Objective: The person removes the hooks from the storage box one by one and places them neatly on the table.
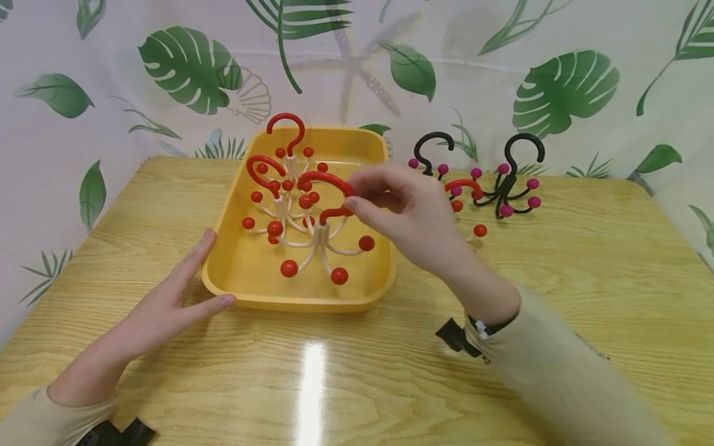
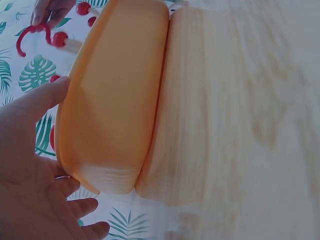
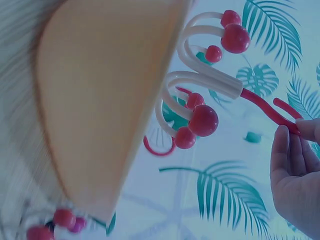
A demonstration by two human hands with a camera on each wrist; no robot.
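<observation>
My right hand (image 1: 415, 220) pinches the red hook of a white multi-arm hanger (image 1: 320, 238) between thumb and fingers. Its curved arms end in red balls and overlap the front of the yellow tray (image 1: 312, 305) in the head view. In the right wrist view the same hanger (image 3: 215, 82) shows above the tray's rim. My left hand (image 1: 167, 313) rests against the tray's front left corner, thumb and fingers spread along the edge. Two more red-hooked white hangers, a nearer one (image 1: 280, 207) and a farther one (image 1: 290, 162), stand inside the tray.
Right of the tray, two black hangers with pink balls, one on the left (image 1: 427, 167) and one on the right (image 1: 506, 186), stand on the wooden table (image 1: 586, 266). Another red hook (image 1: 463, 183) shows there, partly hidden behind my right hand. A leaf-patterned backdrop (image 1: 357, 68) rises behind the table.
</observation>
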